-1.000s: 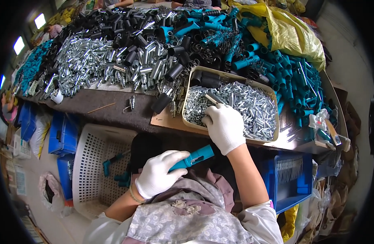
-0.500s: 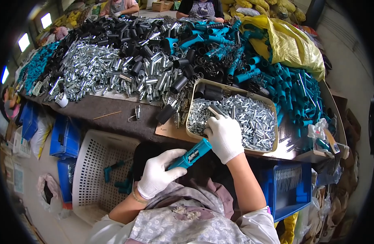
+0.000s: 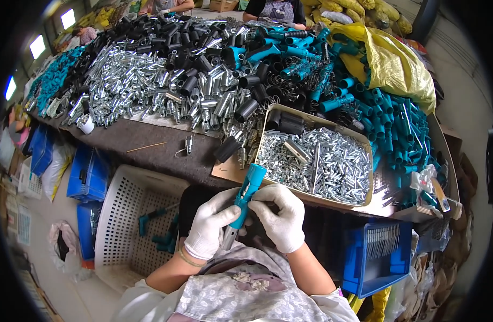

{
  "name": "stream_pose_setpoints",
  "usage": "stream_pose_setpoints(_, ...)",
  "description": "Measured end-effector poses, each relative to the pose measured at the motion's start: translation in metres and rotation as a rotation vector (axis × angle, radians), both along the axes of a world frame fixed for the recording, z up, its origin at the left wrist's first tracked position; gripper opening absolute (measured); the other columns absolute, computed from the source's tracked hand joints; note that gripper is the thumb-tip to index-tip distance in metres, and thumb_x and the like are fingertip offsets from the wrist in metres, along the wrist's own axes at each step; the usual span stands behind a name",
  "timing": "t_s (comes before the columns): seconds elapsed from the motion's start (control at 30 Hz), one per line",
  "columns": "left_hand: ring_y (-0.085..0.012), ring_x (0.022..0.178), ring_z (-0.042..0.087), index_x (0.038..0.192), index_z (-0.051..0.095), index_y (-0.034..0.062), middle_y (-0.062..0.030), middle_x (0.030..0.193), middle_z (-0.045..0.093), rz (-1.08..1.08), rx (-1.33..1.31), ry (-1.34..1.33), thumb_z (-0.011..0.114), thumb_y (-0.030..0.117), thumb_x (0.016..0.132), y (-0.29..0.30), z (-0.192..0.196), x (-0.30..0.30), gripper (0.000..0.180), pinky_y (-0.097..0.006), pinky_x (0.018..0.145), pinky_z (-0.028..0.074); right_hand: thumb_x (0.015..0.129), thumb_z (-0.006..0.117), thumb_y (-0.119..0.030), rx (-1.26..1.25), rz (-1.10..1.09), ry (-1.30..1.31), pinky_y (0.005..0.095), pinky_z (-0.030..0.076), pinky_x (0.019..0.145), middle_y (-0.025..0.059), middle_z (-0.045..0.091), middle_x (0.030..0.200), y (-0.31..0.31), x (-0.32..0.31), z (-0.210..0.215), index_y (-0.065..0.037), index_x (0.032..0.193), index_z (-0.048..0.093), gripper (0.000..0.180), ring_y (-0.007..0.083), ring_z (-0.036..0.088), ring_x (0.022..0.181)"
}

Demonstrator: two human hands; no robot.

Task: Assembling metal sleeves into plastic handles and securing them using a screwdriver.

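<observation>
Both my hands wear white gloves and meet at a teal plastic tube (image 3: pixel 247 189) with a metal end, held upright and tilted in front of my lap. My left hand (image 3: pixel 210 225) grips its lower part. My right hand (image 3: pixel 281 214) pinches the tube's middle from the right. Just beyond them lies a shallow cardboard tray (image 3: pixel 273 115) filled with small silver metal pins.
The long table (image 3: pixel 150 140) carries heaps of silver metal sleeves (image 3: pixel 150 86), black tubes (image 3: pixel 177 37) and teal tubes (image 3: pixel 396 129). A white perforated basket (image 3: pixel 128 214) with a few teal parts stands at my left, a blue crate (image 3: pixel 380 252) at my right. A yellow sack (image 3: pixel 396 59) lies far right.
My right hand left the tray of pins and came back to the teal tube. The tube has swung from lying sideways to nearly upright between both hands.
</observation>
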State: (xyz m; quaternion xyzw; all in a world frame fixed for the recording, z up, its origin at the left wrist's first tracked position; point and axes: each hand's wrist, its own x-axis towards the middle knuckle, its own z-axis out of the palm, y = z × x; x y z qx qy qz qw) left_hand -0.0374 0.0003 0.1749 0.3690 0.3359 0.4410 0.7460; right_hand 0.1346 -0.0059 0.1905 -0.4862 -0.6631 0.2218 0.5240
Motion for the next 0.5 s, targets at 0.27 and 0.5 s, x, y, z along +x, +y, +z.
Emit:
stream_pose_setpoints(0.27,-0.0147,0.081,0.065,0.131,0.056,-0.0068,-0.0096,0.102,0.067,0.028,0.064,0.114,0.064,0.006,0.090,-0.004,0.006,-0.018,0.044,-0.027,0.068,0.055,0.089,0.069,-0.006,-0.667,0.306,0.879,0.0328,0.061,0.063,0.0091,0.064,0.089,0.000,-0.010,-0.007,0.000,0.103,0.055,0.020,0.0172,0.067,0.074)
stream_pose_setpoints(0.5,-0.0156,0.081,0.065,0.133,0.053,-0.0063,-0.0109,0.102,0.065,-0.023,0.077,0.016,0.066,0.014,0.092,-0.008,-0.012,-0.039,0.047,-0.028,0.068,0.055,0.084,0.077,-0.023,-0.583,0.376,0.174,0.0341,0.053,0.076,0.0099,0.067,0.090,0.030,-0.023,0.005,-0.003,0.104,0.063,0.032,0.0209,0.068,0.086)
